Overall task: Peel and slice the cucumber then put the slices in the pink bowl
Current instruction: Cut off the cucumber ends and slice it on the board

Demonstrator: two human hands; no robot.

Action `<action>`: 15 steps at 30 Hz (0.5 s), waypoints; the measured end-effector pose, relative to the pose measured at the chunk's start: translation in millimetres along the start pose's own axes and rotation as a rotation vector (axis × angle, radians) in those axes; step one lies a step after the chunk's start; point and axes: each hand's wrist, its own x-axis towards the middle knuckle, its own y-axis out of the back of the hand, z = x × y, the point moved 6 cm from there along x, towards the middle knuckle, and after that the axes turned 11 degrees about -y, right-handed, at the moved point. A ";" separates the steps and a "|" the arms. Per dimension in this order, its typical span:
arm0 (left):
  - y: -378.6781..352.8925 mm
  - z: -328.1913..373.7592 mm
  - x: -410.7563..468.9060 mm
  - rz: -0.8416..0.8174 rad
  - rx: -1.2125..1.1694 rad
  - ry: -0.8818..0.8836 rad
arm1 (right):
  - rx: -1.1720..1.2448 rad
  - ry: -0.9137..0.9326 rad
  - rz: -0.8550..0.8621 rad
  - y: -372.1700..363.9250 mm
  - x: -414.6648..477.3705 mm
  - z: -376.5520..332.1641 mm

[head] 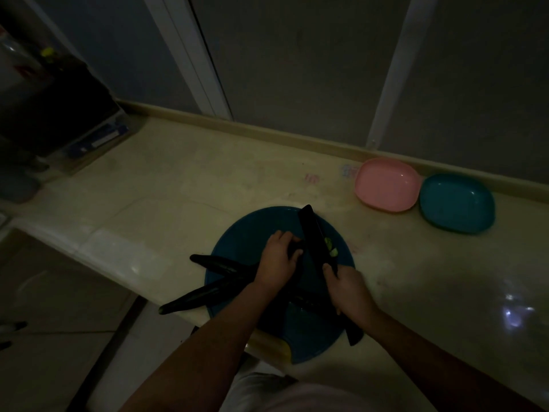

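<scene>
It's dim in here. At the bottom of the frame, a yellow thing [269, 346] pokes out at the near edge of a round blue plate [237, 248], too dark to make out what it is. The plate sits at the near edge of the pale surface [166, 185], centre frame, and both forearms reach over it.

The right hand [349, 289] has its fingers clenched round the handle of a dark knife [312, 230]. The blade runs up and away towards the plate's far rim, and the handle's butt shows below the wrist. Just left of the blade, the left hand [277, 258] curls its fingers over the end of a cucumber [295, 248], pinning it to the plate; the skin looks dark, though I cannot tell in this light whether it is peeled. Two pale green slices [330, 246] lie on the plate just right of the blade.

Two more dark cucumbers [218, 264] stick out to the left, one overhanging the surface's edge, and another lies between the forearms.

Further back, to the upper right, the pink bowl [386, 185] sits by the wall, well apart from the plate. A teal bowl [457, 203] sits just beside it on the right.
</scene>
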 end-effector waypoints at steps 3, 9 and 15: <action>0.1 0.3 0.2 0.000 -0.001 0.004 | 0.007 0.012 0.003 2.4 -4.6 -4.9; 0.2 -0.5 -0.8 -0.002 -0.005 0.013 | 0.014 0.009 -0.029 -2.0 -2.7 -7.4; 1.1 0.0 -0.3 0.009 0.005 0.010 | 0.013 0.016 -0.034 -6.0 -0.2 -6.1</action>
